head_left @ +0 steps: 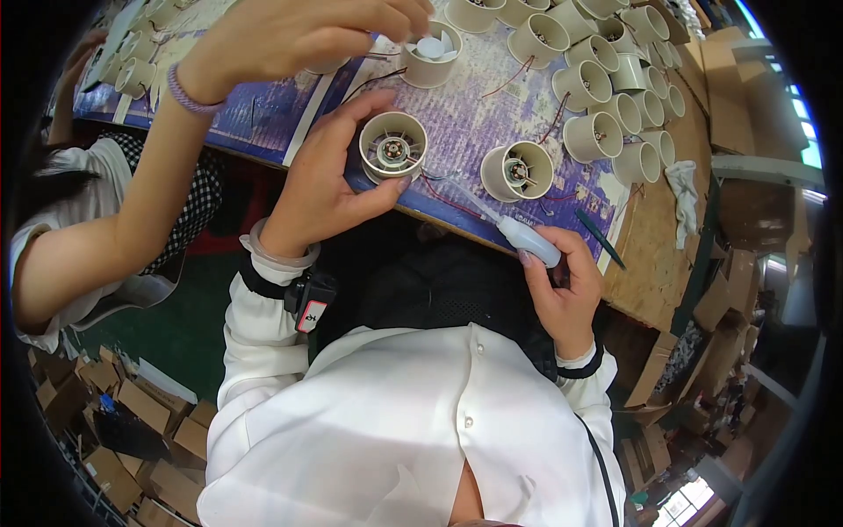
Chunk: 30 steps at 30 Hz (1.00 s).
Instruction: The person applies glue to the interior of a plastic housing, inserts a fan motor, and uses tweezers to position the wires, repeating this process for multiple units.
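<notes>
Fan housing [392,147] in left hand [325,180]

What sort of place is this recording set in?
Likely a small factory assembly bench. Many identical cream round fan housings crowd the worktable, the left hand holds one housing, the right hand a squeeze bottle, and cardboard boxes lie below.

I see even, bright indoor light, daylight glaring through the blue-tinted windows [803,132] at right; fisheye bends the purple-covered wooden workbench [676,228] edge, corners vignette black, centre stays sharp
</notes>
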Tool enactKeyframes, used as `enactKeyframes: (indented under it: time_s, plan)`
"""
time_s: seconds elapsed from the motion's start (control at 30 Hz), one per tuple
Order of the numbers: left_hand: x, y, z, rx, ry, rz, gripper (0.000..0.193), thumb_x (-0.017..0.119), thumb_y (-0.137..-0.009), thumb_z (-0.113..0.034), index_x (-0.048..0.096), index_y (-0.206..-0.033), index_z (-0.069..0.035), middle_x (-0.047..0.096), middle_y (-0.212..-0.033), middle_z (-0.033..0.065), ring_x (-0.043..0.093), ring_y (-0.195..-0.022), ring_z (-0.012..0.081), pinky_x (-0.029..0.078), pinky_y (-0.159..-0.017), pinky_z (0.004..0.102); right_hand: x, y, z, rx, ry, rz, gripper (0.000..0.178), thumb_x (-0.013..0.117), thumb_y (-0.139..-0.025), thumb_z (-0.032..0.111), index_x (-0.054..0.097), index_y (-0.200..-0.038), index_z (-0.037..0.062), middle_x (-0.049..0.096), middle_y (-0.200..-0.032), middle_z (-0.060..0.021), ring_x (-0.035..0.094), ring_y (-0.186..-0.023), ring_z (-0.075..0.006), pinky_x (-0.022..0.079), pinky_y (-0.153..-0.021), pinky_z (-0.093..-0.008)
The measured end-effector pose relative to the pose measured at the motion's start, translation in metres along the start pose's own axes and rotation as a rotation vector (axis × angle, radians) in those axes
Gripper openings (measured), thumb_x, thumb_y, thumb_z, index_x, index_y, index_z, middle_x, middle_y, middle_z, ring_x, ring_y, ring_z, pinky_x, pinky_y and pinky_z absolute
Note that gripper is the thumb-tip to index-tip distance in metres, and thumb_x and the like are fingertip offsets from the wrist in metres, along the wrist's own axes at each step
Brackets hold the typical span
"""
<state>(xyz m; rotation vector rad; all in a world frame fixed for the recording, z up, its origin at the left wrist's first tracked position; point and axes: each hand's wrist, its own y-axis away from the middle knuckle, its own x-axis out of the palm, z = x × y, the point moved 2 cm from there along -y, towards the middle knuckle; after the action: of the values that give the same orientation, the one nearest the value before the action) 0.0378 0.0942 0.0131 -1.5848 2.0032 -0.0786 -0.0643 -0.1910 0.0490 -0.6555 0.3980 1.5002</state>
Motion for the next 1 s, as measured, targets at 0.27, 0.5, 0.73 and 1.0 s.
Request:
enactKeyframes:
  time_s: [0.27, 0.5, 0.73, 1.0]
  plan:
    - [-0.001, 0.002, -0.006, 0.045, -0.093, 0.006, 0.074, 0.084, -0.072, -0.015, 0.052, -0.139, -0.006, 0.064, -0.122, 0.0127, 0.061, -0.113, 0.0325, 0.046, -0.1, 0.0399, -0.002, -0.005, 0.005, -0.1, 0.077, 0.003, 0.026, 0.074, -0.087, 0.001, 0.067, -0.112, 0.0014, 0.066, -0.101, -0.0051, 0.058, -0.082, -0.0111, 0.044, -0.068, -0.0221]
    - [-0.002, 0.0, -0.008, 0.098, -0.123, 0.0, 0.073, 0.084, -0.072, -0.017, 0.053, -0.137, -0.006, 0.065, -0.121, 0.0119, 0.061, -0.112, 0.0324, 0.044, -0.099, 0.0401, -0.006, -0.012, 0.011, -0.18, 0.153, 0.004, 0.024, 0.074, -0.086, 0.0, 0.067, -0.109, 0.0002, 0.068, -0.101, -0.0093, 0.063, -0.085, -0.0169, 0.048, -0.073, -0.0267]
    - [-0.002, -0.002, -0.008, 0.154, -0.146, -0.018, 0.071, 0.084, -0.071, -0.017, 0.054, -0.135, -0.006, 0.064, -0.122, 0.0114, 0.061, -0.112, 0.0319, 0.045, -0.097, 0.0405, -0.008, -0.015, 0.016, -0.152, 0.151, 0.031, 0.024, 0.074, -0.085, -0.001, 0.066, -0.108, -0.0007, 0.069, -0.099, -0.0101, 0.065, -0.085, -0.0186, 0.05, -0.077, -0.0282]
    - [-0.001, -0.001, -0.007, 0.162, -0.135, -0.029, 0.07, 0.084, -0.07, -0.016, 0.056, -0.133, -0.006, 0.064, -0.123, 0.0107, 0.061, -0.11, 0.0319, 0.047, -0.096, 0.0402, -0.007, -0.015, 0.019, -0.118, 0.156, 0.037, 0.026, 0.076, -0.083, -0.003, 0.066, -0.108, -0.0015, 0.069, -0.1, -0.0132, 0.065, -0.086, -0.0249, 0.051, -0.074, -0.0321]
